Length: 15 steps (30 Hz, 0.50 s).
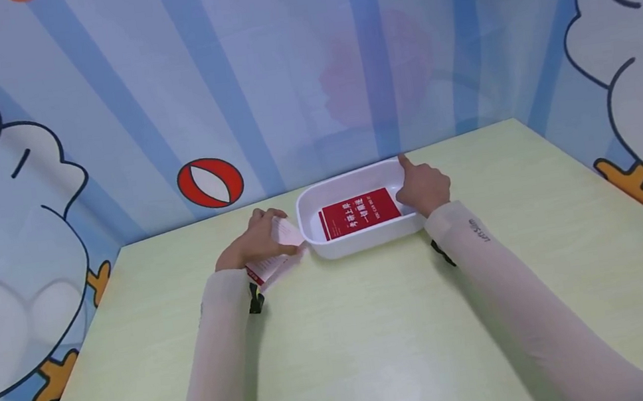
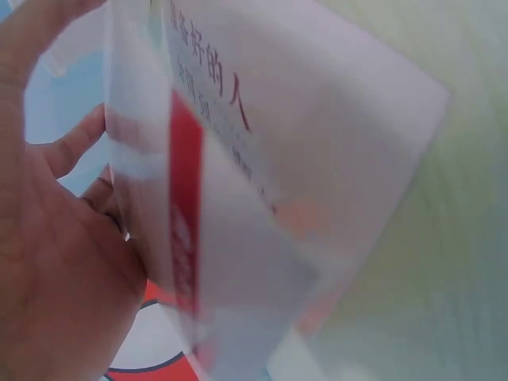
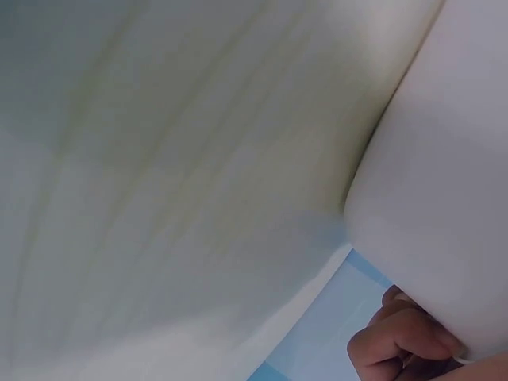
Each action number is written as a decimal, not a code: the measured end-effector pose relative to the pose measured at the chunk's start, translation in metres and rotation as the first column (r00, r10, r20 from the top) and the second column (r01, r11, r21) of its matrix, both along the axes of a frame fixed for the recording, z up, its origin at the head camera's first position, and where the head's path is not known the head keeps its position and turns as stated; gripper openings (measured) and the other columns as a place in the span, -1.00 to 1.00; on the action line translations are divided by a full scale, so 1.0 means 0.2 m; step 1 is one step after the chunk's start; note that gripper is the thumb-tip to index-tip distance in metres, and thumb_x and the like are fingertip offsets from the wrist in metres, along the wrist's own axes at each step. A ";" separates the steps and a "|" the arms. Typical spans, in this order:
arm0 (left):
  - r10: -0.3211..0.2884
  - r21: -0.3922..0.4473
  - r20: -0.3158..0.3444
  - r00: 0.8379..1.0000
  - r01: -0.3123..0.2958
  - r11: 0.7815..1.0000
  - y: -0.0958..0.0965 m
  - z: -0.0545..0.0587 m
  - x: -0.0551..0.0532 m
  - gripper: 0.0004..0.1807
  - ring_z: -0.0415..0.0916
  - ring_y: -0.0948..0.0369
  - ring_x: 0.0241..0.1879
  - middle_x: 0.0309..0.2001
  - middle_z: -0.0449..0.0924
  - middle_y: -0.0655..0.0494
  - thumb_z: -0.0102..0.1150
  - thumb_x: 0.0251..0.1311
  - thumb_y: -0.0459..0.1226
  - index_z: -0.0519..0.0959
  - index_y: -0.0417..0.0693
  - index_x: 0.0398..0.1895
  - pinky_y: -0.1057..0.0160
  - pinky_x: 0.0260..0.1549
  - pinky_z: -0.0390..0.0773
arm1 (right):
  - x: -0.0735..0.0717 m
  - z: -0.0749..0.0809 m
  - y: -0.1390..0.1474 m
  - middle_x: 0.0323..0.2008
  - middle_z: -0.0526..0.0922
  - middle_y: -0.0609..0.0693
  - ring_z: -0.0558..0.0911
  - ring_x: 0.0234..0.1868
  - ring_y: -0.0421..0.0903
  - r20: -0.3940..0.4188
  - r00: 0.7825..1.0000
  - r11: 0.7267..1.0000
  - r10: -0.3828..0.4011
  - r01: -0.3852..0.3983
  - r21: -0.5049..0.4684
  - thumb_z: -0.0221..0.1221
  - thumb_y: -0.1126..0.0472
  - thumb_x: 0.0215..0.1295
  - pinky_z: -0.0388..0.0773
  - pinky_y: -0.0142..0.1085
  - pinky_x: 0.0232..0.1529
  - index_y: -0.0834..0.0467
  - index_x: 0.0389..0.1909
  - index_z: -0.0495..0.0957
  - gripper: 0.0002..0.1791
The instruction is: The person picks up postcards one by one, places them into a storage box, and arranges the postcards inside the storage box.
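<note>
Near the back of the table, my left hand (image 1: 257,240) holds thin white printed cards (image 1: 286,233) between thumb and fingers, just left of a white plastic basin (image 1: 357,244). Up close in the left wrist view, the cards (image 2: 341,103) fan apart, one with dark red characters and another with a red band. Inside the basin lie red cards (image 1: 359,213) with white writing, slightly overlapped. At the basin's right end, my right hand (image 1: 425,186) grips the rim. The right wrist view shows its curled fingers (image 3: 397,341) against the basin's outer wall (image 3: 444,175).
The pale yellow-green table (image 1: 339,345) meets a blue-striped backdrop (image 1: 295,83) directly behind the basin. Cartoon figures cover the side panels, and a red ball (image 1: 210,183) is printed on the backdrop. Small black straps (image 1: 255,299) hang below the wrists.
</note>
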<state>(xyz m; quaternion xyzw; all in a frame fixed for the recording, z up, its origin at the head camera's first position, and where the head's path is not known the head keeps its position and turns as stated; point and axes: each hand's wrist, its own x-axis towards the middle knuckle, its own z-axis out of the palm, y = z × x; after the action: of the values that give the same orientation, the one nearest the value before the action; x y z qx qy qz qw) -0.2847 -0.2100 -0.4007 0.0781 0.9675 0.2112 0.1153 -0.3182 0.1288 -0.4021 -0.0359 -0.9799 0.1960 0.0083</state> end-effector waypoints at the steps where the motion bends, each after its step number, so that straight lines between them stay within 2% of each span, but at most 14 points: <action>1: 0.004 -0.005 -0.001 1.000 -0.004 1.000 0.00 0.01 0.00 -0.05 0.25 0.00 0.22 0.29 0.18 -0.06 0.42 -0.04 0.10 0.19 0.16 0.43 -0.04 0.08 0.63 | 0.00 0.00 0.00 0.00 0.66 0.21 0.66 -0.23 0.09 -0.002 1.000 1.000 -0.001 0.001 0.001 0.27 0.11 0.20 0.62 0.05 0.05 -0.02 0.59 -0.08 0.00; 10: 0.066 -0.065 -0.020 0.998 -0.067 0.996 0.00 0.03 0.00 -0.08 0.30 -0.04 0.18 0.42 0.13 -0.07 0.28 0.05 0.12 0.15 0.24 0.50 -0.11 0.07 0.62 | 0.00 0.01 0.01 -0.02 0.66 0.23 0.65 -0.28 0.07 0.000 1.000 1.000 0.004 -0.004 -0.003 0.26 0.11 0.21 0.63 0.01 0.00 0.00 0.59 -0.07 -0.01; 15: 0.058 -0.062 -0.068 0.996 -0.062 0.996 -0.01 0.04 0.01 -0.11 0.29 -0.03 0.20 0.45 0.11 -0.07 0.23 0.12 0.14 0.13 0.26 0.52 -0.08 0.03 0.65 | 0.00 0.01 0.00 -0.03 0.66 0.23 0.64 -0.30 0.06 0.006 1.000 1.000 0.008 -0.008 -0.003 0.24 0.11 0.22 0.62 0.02 0.01 0.00 0.59 -0.08 -0.01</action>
<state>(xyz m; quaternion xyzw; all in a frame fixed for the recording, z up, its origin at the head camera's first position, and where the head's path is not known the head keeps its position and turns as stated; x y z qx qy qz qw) -0.2824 -0.2119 -0.3929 0.0521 0.9790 0.1806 0.0792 -0.3178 0.1289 -0.4003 -0.0325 -0.9798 0.1975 0.0047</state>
